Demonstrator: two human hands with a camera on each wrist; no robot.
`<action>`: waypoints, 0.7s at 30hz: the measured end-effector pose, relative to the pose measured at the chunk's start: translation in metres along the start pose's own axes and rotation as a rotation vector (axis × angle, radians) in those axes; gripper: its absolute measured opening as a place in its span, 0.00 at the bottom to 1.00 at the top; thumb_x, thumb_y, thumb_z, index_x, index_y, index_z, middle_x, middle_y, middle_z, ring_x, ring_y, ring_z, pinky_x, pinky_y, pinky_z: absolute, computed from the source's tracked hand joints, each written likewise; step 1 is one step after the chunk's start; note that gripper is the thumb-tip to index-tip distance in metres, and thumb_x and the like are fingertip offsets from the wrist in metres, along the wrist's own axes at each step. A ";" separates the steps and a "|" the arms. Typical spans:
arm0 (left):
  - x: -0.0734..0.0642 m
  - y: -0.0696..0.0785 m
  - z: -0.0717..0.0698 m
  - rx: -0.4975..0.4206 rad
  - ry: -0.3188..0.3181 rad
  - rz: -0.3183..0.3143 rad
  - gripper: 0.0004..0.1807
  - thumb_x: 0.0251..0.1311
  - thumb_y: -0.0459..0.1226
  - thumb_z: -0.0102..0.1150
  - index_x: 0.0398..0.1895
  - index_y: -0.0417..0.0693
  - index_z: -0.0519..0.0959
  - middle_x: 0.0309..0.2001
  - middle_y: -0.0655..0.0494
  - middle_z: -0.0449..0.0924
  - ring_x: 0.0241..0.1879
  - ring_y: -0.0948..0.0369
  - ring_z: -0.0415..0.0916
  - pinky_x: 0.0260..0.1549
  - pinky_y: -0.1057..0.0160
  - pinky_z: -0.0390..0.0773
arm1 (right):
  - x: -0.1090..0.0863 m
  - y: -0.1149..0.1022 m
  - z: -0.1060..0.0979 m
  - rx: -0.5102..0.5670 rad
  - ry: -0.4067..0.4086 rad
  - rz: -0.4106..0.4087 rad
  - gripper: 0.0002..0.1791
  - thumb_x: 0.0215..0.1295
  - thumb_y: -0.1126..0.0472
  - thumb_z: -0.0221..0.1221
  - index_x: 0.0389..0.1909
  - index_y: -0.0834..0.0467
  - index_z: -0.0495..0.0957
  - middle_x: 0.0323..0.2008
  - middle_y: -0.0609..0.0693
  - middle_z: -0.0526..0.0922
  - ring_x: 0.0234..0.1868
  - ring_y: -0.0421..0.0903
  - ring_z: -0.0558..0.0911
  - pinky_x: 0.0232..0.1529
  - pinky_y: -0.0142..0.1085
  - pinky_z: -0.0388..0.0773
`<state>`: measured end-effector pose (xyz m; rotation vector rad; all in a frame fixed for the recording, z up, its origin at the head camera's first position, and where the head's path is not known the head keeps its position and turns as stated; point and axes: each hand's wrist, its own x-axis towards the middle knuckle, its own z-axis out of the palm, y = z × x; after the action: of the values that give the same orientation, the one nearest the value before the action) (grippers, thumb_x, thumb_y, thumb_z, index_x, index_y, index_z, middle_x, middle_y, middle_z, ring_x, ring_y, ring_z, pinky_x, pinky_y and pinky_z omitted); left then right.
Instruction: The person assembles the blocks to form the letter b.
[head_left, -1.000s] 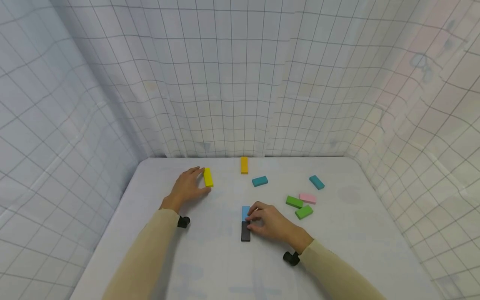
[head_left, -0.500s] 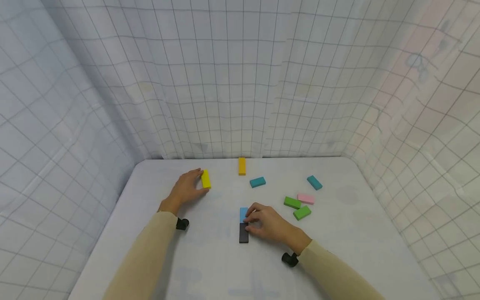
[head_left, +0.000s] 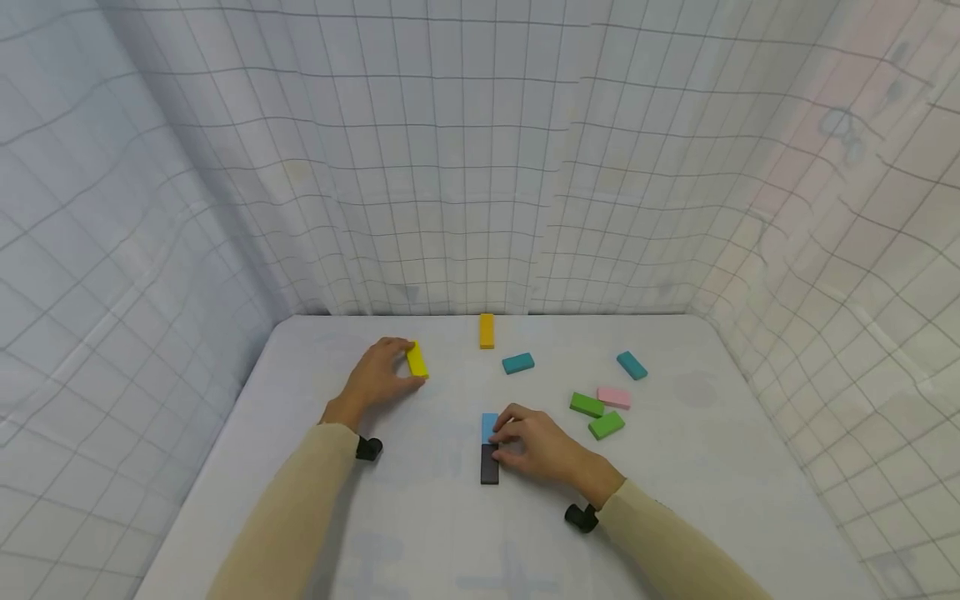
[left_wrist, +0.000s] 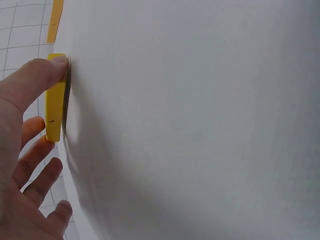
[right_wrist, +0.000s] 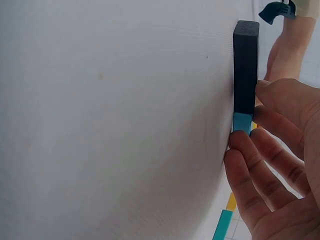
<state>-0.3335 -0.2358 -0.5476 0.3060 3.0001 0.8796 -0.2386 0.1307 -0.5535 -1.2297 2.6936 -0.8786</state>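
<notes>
Yellow block (head_left: 417,360) pinched in the left hand (head_left: 377,373); right hand (head_left: 543,446) at the black block (head_left: 490,467) and blue block (head_left: 489,425).

Yellow block is at the far left part of the white table (head_left: 420,517), left of the orange block (head_left: 487,331); left thumb bears on its near end, a fingertip on its far end, though whether it clears the surface cannot be told for certain. Black block and blue block lie end to end, touching, black nearer the person; right fingers are loosely bent, touching this pair without a grip, thumb against the black one's side. Right of centre, two green blocks (head_left: 587,405) and a pink block (head_left: 614,397) lie close together; teal blocks (head_left: 518,363) lie farther back, well apart.
</notes>
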 end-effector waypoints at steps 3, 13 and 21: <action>-0.003 0.007 0.002 -0.005 0.008 0.018 0.44 0.69 0.48 0.84 0.82 0.39 0.78 0.84 0.36 0.75 0.85 0.34 0.70 0.88 0.30 0.69 | -0.001 -0.001 0.000 0.001 -0.003 0.006 0.11 0.78 0.59 0.77 0.56 0.56 0.96 0.59 0.48 0.88 0.57 0.44 0.91 0.60 0.36 0.92; -0.008 0.042 0.015 -0.031 0.008 0.124 0.41 0.67 0.47 0.87 0.79 0.40 0.82 0.81 0.38 0.79 0.81 0.36 0.76 0.84 0.32 0.75 | -0.003 0.000 -0.001 0.003 0.008 0.002 0.11 0.78 0.59 0.78 0.56 0.57 0.96 0.58 0.49 0.88 0.56 0.44 0.91 0.60 0.37 0.92; -0.005 0.064 0.025 -0.046 -0.043 0.161 0.41 0.67 0.48 0.87 0.79 0.44 0.83 0.82 0.41 0.78 0.82 0.38 0.76 0.85 0.33 0.75 | 0.000 0.000 -0.001 0.009 -0.011 0.006 0.12 0.79 0.57 0.77 0.58 0.55 0.96 0.59 0.48 0.88 0.57 0.43 0.90 0.62 0.38 0.92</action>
<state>-0.3152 -0.1708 -0.5350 0.5642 2.9439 0.9381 -0.2390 0.1310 -0.5521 -1.2207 2.6803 -0.8799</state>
